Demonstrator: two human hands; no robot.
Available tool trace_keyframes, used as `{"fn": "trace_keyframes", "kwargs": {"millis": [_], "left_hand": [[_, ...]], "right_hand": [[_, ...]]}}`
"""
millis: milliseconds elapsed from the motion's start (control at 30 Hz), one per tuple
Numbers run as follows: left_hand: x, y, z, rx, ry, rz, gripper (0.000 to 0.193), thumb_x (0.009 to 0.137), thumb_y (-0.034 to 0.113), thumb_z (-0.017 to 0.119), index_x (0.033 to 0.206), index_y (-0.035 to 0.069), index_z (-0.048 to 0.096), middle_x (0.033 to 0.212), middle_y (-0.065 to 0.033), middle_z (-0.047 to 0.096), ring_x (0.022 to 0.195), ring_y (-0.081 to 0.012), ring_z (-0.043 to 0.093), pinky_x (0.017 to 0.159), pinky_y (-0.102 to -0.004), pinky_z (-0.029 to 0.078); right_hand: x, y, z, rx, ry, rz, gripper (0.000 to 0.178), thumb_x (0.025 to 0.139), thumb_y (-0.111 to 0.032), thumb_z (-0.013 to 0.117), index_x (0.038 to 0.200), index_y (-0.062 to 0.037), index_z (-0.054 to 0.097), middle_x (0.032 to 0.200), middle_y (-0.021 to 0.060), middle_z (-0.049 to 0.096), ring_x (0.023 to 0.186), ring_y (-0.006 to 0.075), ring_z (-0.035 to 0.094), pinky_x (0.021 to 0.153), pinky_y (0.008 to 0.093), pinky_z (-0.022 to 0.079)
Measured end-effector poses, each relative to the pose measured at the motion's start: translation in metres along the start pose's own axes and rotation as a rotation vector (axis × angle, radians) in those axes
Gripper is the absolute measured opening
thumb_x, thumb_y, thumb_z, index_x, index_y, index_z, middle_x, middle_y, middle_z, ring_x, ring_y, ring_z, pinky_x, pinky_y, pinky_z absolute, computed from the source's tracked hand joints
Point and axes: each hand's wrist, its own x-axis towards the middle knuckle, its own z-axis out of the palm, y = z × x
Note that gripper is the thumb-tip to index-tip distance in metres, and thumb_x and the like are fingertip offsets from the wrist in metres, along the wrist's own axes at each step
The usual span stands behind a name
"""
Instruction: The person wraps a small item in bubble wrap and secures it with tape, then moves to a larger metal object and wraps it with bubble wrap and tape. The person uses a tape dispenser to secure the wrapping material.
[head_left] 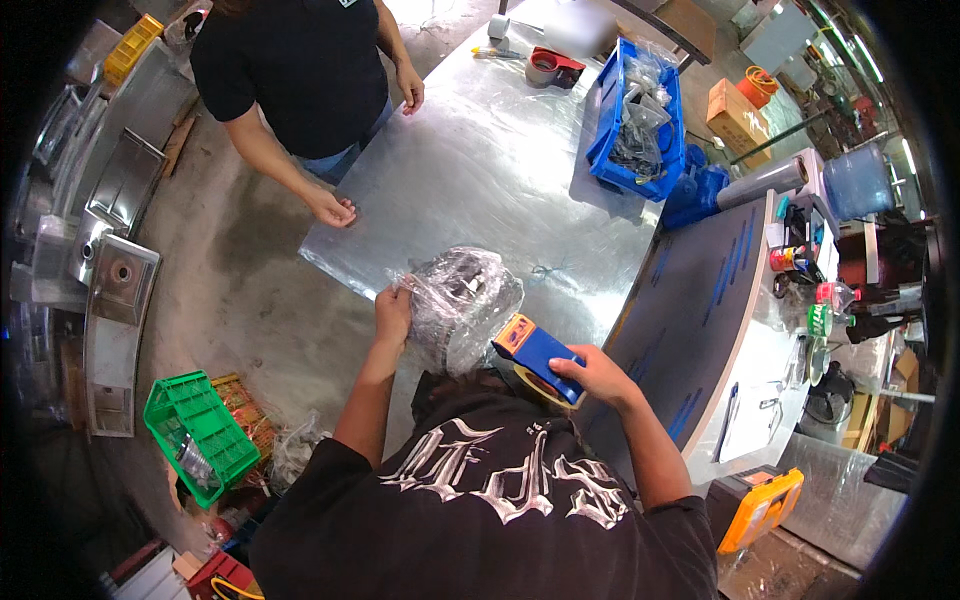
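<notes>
The left hand (393,315) is raised, its forearm angled steeply upward. Its fingers are closed on the clear film at the left side of a plastic-wrapped bundle (460,310). The bundle sits before the person's chest, at the near edge of the table (480,170); whether its underside bears on the metal cannot be told.

The right hand (598,375) reaches inward, forearm slanting up and leftward. Its fingers are wrapped about the rear of a blue tape dispenser (540,357), whose orange-topped front end points at the bundle's lower right side. Contact between the two cannot be confirmed.

Edges: the table's left corner lies beyond the left hand, near a co-worker's hand (331,208). The right edge runs beside a grey panel (690,310).

Room: bare sheet metal extends from the bundle toward the far end and across to a blue crate (628,180) near the right edge. A red tape dispenser (570,70) lies farther off, left of the crate, well apart from both hands.
</notes>
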Motion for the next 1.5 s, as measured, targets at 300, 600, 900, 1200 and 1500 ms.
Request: {"fn": "trace_keyframes", "kwargs": {"millis": [300, 600, 900, 1200, 1500], "left_hand": [[-0.039, 0.089, -0.004, 0.794, 0.096, 1.034, 0.055, 0.100, 0.037, 0.062, 0.144, 0.005, 0.053, 0.136, -0.0213, 0.061, 0.131, -0.0315, 0.054, 0.111, -0.0392, 0.040], [-0.004, 0.032, -0.003, 0.593, 0.049, 0.318, 0.059, 0.101, 0.056, 0.050, 0.133, 0.009, 0.064, 0.123, -0.0219, 0.068, 0.115, -0.0417, 0.064, 0.098, -0.0446, 0.050], [0.030, -0.006, -0.025, 0.507, 0.179, 0.275, 0.055, 0.102, 0.054, 0.051, 0.126, 0.008, 0.069, 0.116, -0.0209, 0.072, 0.109, -0.0395, 0.068, 0.095, -0.0444, 0.051], [0.024, 0.009, -0.012, 0.506, 0.189, 0.208, 0.047, 0.101, 0.049, 0.053, 0.119, 0.011, 0.074, 0.111, -0.0218, 0.072, 0.107, -0.0409, 0.068, 0.093, -0.0446, 0.051], [0.029, -0.021, -0.007, 0.424, 0.416, 0.357, 0.066, 0.095, 0.053, 0.065, 0.131, 0.000, 0.049, 0.117, -0.0215, 0.064, 0.111, -0.0369, 0.064, 0.093, -0.0461, 0.049]], "right_hand": [[0.112, -0.010, 0.049, -0.137, 0.107, -0.177, 0.062, 0.091, -0.058, 0.066, 0.098, 0.0034, 0.074, 0.077, 0.0105, 0.070, 0.071, 0.0165, 0.064, 0.069, 0.0348, 0.051], [0.081, -0.043, 0.052, -0.269, 0.069, -0.147, 0.066, 0.091, -0.061, 0.063, 0.097, 0.0030, 0.075, 0.081, 0.0169, 0.072, 0.075, 0.0251, 0.070, 0.075, 0.0386, 0.053], [0.037, -0.026, 0.005, -0.394, 0.011, 0.186, 0.065, 0.088, -0.062, 0.067, 0.104, 0.0009, 0.075, 0.087, 0.0144, 0.074, 0.079, 0.0212, 0.069, 0.076, 0.0371, 0.053], [0.042, 0.071, -0.025, -0.382, -0.050, 0.164, 0.061, 0.089, -0.056, 0.070, 0.112, 0.0003, 0.074, 0.090, 0.0112, 0.074, 0.083, 0.0173, 0.066, 0.078, 0.0349, 0.051], [0.077, -0.007, 0.035, -1.281, 0.108, 0.025, 0.028, 0.085, -0.032, 0.067, 0.092, -0.0078, 0.078, 0.089, 0.0148, 0.076, 0.087, 0.0323, 0.074, 0.075, 0.0479, 0.057]]}}
